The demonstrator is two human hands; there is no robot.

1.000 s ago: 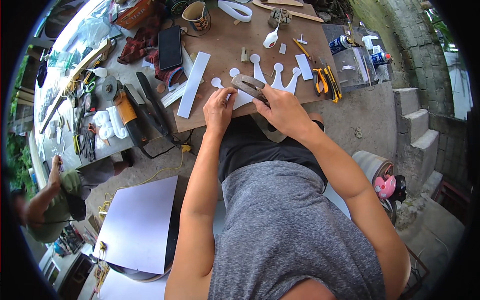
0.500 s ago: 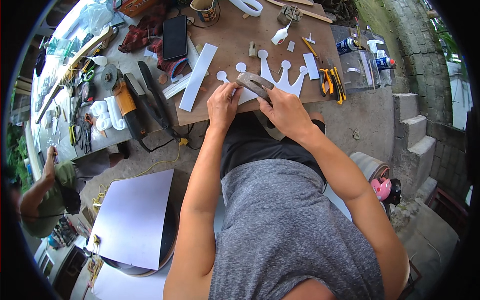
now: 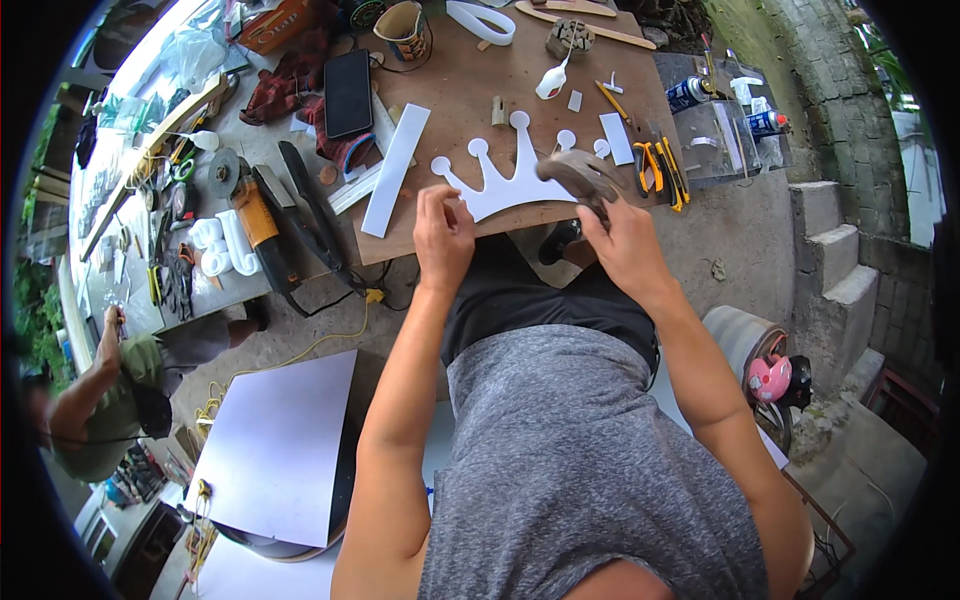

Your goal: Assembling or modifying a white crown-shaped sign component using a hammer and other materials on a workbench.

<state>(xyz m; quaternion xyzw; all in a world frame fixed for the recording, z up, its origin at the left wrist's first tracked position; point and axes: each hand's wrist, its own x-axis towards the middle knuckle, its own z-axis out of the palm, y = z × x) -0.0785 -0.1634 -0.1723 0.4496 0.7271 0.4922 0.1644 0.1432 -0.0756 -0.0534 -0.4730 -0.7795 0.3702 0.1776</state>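
Note:
A white crown-shaped cutout (image 3: 510,190) with round-tipped points lies flat at the table's near edge. My right hand (image 3: 632,245) grips a curved brownish-grey tool (image 3: 578,176), smeared by motion, over the crown's right part; its exact kind is unclear. Beside the crown's lower left corner, my left hand (image 3: 444,240) is raised with its fingers curled together. Whatever those fingers hold, if anything, is hidden. A long white strip (image 3: 396,172) lies left of the crown, and a small white rectangle (image 3: 616,139) lies to its right.
Orange-handled pliers (image 3: 650,166) and cutters lie at the table's right. An angle grinder (image 3: 250,215), a black phone (image 3: 348,93) and red gloves (image 3: 285,88) crowd the left. A white glue bottle (image 3: 551,82) sits behind the crown. Another person (image 3: 110,400) stands at far left.
My right hand has swung the curved tool to the right, uncovering the crown's middle. My left hand has come off the crown and moved slightly down. The view has shifted a little.

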